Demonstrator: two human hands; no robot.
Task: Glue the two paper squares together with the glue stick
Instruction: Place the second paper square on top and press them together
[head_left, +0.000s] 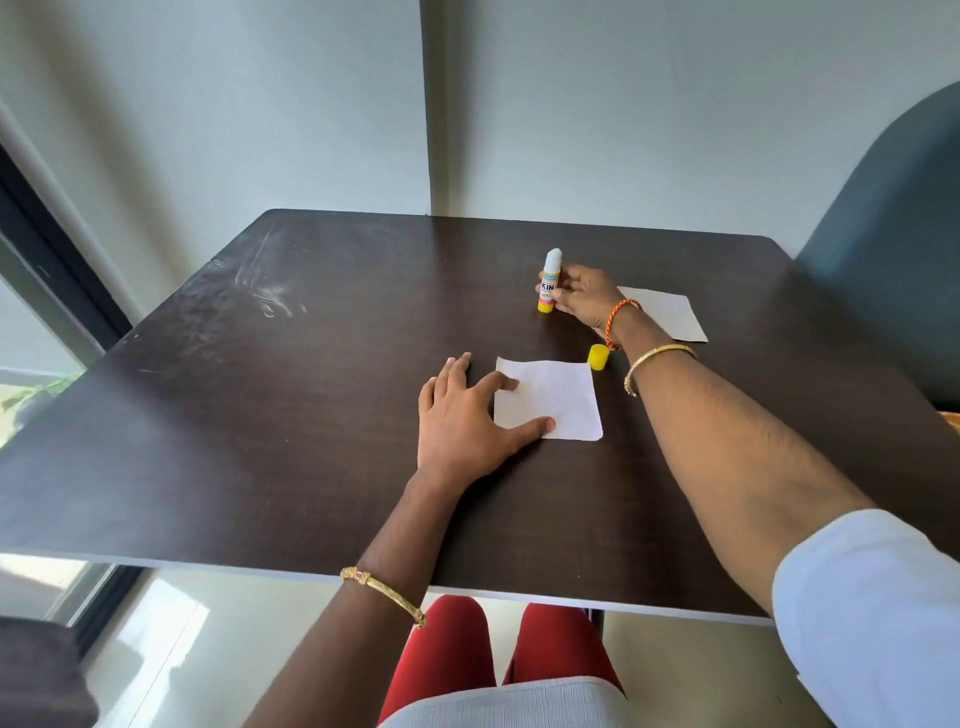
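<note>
Lighting: soft daylight, moderately bright, entering from the window (31, 332) far left of the fingers. Glare: pale sheen and smear marks on the dark table (260, 291) left of and beyond the fingertips. Shadows: faint, falling just right of the hands. Distortion: strong wide-angle bending at the edges; table rim bowed. Focus: centre fairly sharp, corners soft, slight compression haze.

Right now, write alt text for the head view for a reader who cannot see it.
On a dark table, the right hand grips an uncapped glue stick standing upright, while the left hand presses flat on one white paper square. The yellow cap sits beside it; a second paper square lies behind the right wrist.
</note>
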